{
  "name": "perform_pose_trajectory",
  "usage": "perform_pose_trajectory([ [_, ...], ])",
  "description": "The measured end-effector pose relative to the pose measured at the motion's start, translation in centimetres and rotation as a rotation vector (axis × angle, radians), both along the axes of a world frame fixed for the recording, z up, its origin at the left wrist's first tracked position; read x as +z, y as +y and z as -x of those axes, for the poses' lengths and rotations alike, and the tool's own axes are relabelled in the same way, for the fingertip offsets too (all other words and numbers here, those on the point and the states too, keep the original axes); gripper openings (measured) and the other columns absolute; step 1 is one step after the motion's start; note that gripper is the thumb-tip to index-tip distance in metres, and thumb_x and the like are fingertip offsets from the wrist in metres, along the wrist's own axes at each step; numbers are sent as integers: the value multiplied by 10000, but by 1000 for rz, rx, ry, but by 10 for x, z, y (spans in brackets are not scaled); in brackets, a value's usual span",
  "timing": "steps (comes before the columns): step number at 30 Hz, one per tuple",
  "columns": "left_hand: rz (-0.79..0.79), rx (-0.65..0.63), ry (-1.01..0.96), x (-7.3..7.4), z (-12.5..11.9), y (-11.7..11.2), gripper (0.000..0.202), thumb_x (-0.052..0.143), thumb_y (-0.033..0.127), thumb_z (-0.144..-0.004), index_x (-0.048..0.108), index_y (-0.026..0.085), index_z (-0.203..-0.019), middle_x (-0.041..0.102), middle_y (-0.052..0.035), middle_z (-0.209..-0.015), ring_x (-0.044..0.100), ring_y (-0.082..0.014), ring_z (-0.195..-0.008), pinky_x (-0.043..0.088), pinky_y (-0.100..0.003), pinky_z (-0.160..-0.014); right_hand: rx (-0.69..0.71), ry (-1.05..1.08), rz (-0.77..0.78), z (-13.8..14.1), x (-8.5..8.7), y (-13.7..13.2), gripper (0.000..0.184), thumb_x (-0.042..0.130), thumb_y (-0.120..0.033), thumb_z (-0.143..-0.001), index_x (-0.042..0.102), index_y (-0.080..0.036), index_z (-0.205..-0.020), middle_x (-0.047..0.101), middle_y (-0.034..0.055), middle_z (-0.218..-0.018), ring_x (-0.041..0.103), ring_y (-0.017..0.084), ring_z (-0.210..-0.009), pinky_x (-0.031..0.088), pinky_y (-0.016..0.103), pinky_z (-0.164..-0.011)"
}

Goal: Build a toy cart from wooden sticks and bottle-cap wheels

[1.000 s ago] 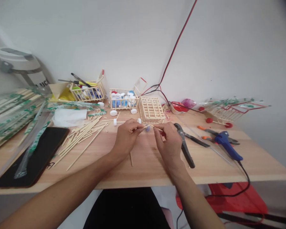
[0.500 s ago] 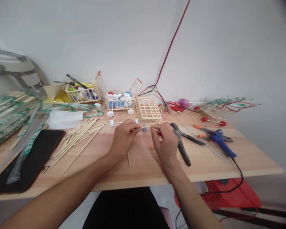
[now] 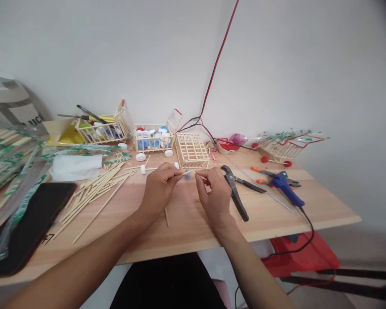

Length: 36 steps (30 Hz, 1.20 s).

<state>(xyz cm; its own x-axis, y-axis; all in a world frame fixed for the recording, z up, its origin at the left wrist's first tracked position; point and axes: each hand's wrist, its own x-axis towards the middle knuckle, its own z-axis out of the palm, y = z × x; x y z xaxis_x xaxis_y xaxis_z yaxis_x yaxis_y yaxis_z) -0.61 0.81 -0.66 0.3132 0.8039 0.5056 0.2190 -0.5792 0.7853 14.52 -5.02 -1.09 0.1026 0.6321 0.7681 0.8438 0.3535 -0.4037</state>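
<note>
My left hand (image 3: 159,189) and my right hand (image 3: 212,195) meet over the middle of the wooden table (image 3: 276,214), both pinched on a thin wooden stick (image 3: 189,172) held level between them. A small bluish piece (image 3: 188,175) shows on the stick between the fingertips. Just behind the hands stands an open lattice box of sticks (image 3: 191,150). A short stick (image 3: 166,216) lies on the table below my left hand.
Loose long sticks (image 3: 96,193) lie at the left beside a black tablet (image 3: 25,223) and bagged sticks (image 3: 6,167). Black pliers (image 3: 234,193), a blue glue gun (image 3: 286,191) and orange-handled cutters (image 3: 270,174) lie right. Stick carts with bottle caps (image 3: 152,137) stand at the back.
Both hands keep the same pinch on the stick. The view has swung to the right, so everything on the table sits further left in the picture.
</note>
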Motion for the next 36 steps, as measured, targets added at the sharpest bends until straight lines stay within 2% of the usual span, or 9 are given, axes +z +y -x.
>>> perform_pose_trajectory([
  [10,-9,1,-11,2,-1,-3,144,607,144,-844,733,207,-813,675,-22,-847,624,-151,-817,463,-264,-731,-15,-4,-21,1,-1,-2,119,510,-199,-922,611,-192,-858,587,17,-748,535,142,-709,442,285,-666],
  [23,77,-18,-61,3,-4,-7,129,626,132,-831,734,193,-796,622,-11,-758,579,-139,-744,413,-258,-679,-66,-35,-82,2,-1,-2,70,555,-196,-906,605,-188,-857,568,12,-736,518,126,-648,434,264,-614],
  [36,71,-9,-66,4,-4,-7,141,623,127,-827,733,204,-782,646,-14,-777,601,-153,-774,433,-270,-704,-81,-33,-77,2,-2,-2,89,539,-220,-913,605,-196,-858,565,10,-728,507,135,-641,422,284,-621],
])
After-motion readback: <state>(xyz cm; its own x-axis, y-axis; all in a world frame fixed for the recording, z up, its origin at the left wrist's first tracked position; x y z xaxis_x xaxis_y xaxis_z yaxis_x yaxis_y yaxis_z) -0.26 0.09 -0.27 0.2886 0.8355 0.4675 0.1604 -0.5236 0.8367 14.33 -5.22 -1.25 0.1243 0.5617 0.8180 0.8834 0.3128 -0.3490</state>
